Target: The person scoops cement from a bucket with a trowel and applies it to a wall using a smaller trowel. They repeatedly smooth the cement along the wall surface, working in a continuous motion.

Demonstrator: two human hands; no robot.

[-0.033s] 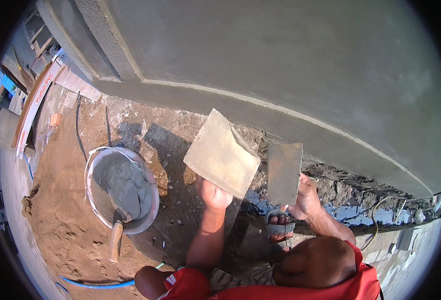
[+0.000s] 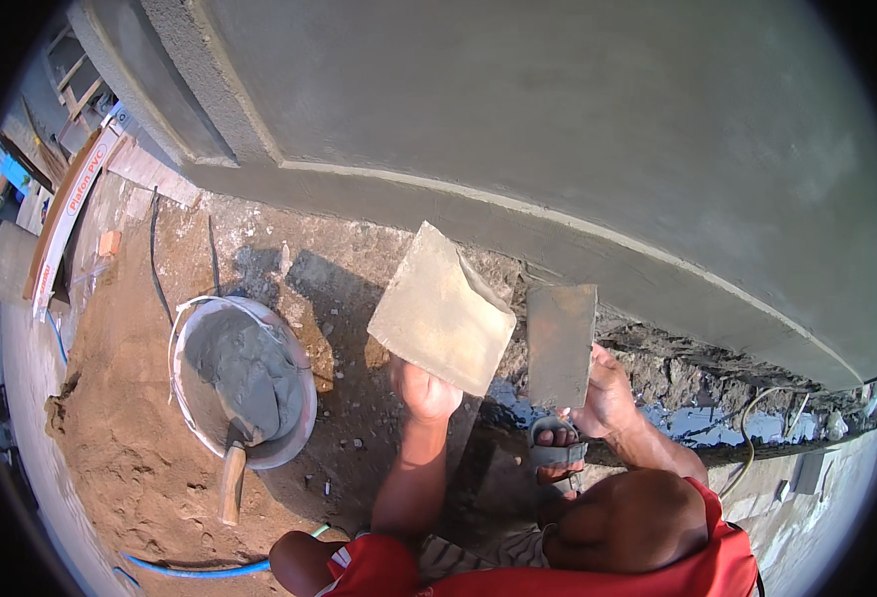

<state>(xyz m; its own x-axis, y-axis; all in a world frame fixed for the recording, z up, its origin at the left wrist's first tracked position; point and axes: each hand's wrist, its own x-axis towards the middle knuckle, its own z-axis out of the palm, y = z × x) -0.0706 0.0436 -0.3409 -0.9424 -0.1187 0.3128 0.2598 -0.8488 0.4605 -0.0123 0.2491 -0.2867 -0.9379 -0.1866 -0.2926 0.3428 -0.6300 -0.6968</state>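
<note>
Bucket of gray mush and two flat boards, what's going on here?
A person crouches by a gray wall. Their left hand holds up a pale board; their right hand holds a smaller gray board. At the left, a trowel rests in the bucket of gray mush, its handle over the rim.

Orange-red printed lettering point(image 2: 81, 189) observed on the white face of a long, narrow carton point(image 2: 61, 231) at left: one line mid-length, another near its lower end.
</note>
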